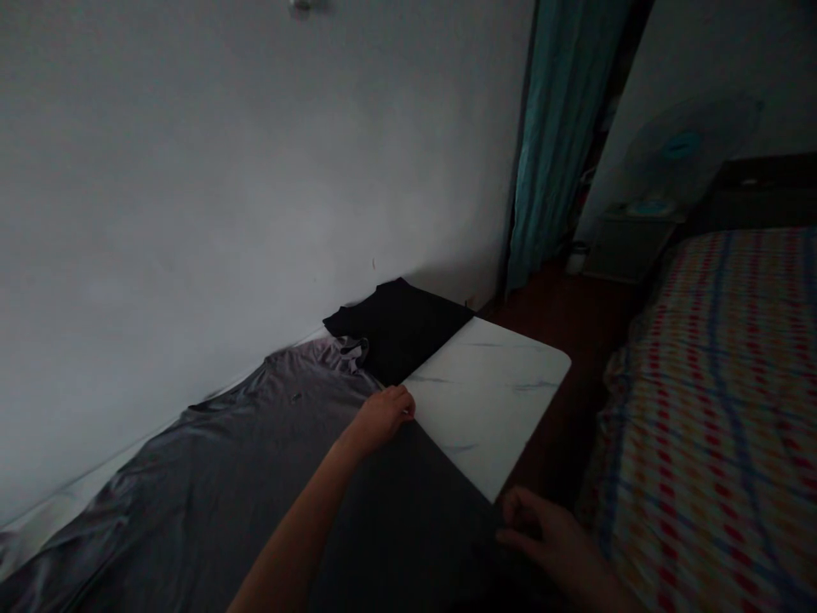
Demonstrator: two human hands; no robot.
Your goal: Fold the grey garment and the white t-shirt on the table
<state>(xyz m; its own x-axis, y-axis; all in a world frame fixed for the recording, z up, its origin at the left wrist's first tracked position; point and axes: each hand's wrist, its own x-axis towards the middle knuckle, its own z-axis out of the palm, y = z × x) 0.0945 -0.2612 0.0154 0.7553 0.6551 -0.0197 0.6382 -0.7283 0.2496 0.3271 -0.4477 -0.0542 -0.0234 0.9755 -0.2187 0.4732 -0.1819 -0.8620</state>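
A grey T-shirt [242, 460] lies spread over a white marbled table [504, 375], its neckline toward the wall. My left hand [386, 417] is closed on the shirt's edge near the middle of the table, fingers pinched together. Lower right, at the table's near edge, my right hand [536, 528] pinches the shirt's dark bottom corner. Between the two hands the cloth's edge runs straight. Beyond the left hand, a folded black garment [405, 328] lies flat against the wall side, touching the grey sleeve.
A bed with a checked, colourful cover [715, 409] stands to the right across a narrow strip of reddish floor [542, 302]. At the back are a teal curtain [552, 145], a fan [680, 149] on a small cabinet [629, 243], and a white wall [255, 187] along the table.
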